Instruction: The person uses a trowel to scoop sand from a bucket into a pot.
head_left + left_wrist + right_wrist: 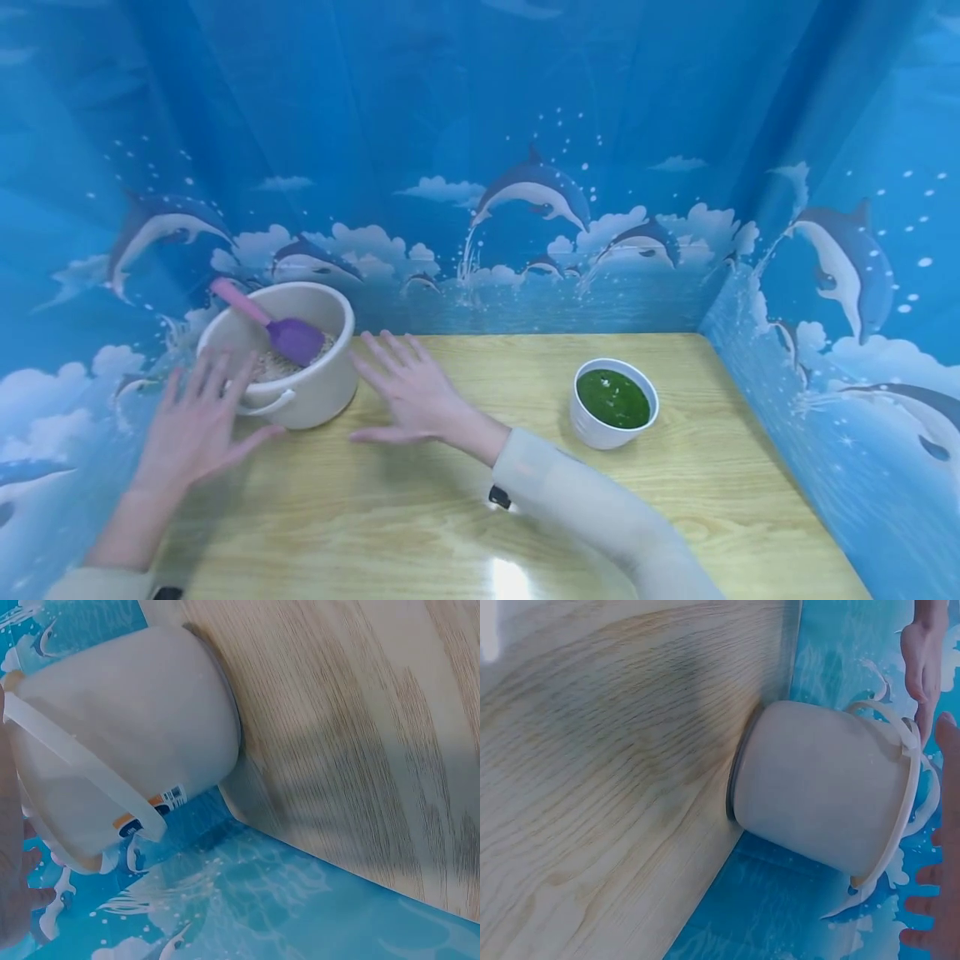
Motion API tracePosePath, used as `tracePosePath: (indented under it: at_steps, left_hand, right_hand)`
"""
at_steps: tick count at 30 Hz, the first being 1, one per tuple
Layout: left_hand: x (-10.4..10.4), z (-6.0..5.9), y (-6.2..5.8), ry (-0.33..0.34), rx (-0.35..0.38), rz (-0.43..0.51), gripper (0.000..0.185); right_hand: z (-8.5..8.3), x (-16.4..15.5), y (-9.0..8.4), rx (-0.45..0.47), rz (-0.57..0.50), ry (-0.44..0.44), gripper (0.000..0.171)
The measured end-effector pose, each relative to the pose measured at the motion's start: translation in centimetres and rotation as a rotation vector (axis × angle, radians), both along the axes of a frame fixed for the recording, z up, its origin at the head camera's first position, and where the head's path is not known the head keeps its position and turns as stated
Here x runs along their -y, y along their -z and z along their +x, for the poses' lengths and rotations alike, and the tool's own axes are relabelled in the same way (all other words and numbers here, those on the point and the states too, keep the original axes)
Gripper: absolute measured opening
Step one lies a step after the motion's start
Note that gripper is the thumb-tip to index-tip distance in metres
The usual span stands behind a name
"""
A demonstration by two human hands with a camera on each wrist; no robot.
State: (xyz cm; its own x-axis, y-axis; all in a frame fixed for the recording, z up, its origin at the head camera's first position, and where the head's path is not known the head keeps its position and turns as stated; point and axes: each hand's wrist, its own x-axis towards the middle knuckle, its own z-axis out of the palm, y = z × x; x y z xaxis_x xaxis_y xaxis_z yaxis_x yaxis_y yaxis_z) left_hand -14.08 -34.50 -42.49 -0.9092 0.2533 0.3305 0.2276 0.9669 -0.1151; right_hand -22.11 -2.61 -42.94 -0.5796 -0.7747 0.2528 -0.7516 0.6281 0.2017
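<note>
A whitish bucket (318, 396) with a carrying handle (82, 761) stands at the far left of the table in the head view. Inside it lies pale grainy material (273, 368), and a scoop (296, 340) with a purple blade and pink grip leans across to the rim. My left hand (197, 429) is spread, palm down, over the bucket's near left side; contact cannot be told. Just right of the bucket, my right hand (416, 396) hovers with spread fingers, holding nothing. In the right wrist view the bucket (817, 780) sits between both hands.
A small white tub (600, 433) with a green surface (613, 398) flecked with white stands on the right of the wooden table (420, 533). Blue dolphin-print curtains (420, 100) enclose the back and both sides.
</note>
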Motion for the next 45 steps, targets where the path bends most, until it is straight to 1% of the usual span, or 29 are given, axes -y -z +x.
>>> tracePosePath:
  at_steps: [6, 11, 15, 23, 30, 32, 38, 41, 45]
  left_hand:
    - [0.6, -0.4, -0.1, -0.018, 0.012, 0.013, 0.113]
    - [1.2, -0.6, 0.1, -0.045, 0.040, 0.020, 0.111]
    - [1.7, -0.7, 0.2, -0.060, 0.049, 0.019, 0.111]
    - [2.1, -0.7, 0.5, -0.072, 0.036, 0.003, 0.113]
    - [1.9, -1.1, 0.5, -0.076, 0.013, 0.013, 0.115]
    - [1.9, -1.1, 0.4, -0.086, 0.021, 0.010, 0.115]
    - [1.7, -1.1, 0.3, -0.123, 0.055, 0.011, 0.102]
    - [1.5, -1.1, 0.3, -0.135, 0.050, 0.018, 0.098]
    - [1.3, -1.1, 0.1, -0.134, 0.036, 0.029, 0.095]
  right_hand:
    - [-0.9, 1.7, 0.2, -0.023, 0.037, 0.006, 0.113]
    - [-1.7, 3.0, 0.4, -0.028, 0.039, -0.013, 0.111]
    - [-2.1, 3.7, 0.5, -0.028, 0.050, -0.019, 0.110]
    - [-2.5, 4.7, 0.4, -0.026, 0.084, -0.003, 0.110]
    - [-3.1, 4.9, 0.3, -0.055, 0.119, 0.003, 0.110]
    - [-3.1, 5.0, 0.2, -0.049, 0.126, 0.004, 0.109]
    - [-3.2, 5.1, -0.3, -0.003, 0.136, 0.022, 0.104]
    - [-3.2, 5.0, -0.5, 0.012, 0.140, 0.031, 0.103]
    - [-3.2, 4.9, -0.7, 0.021, 0.145, 0.026, 0.101]
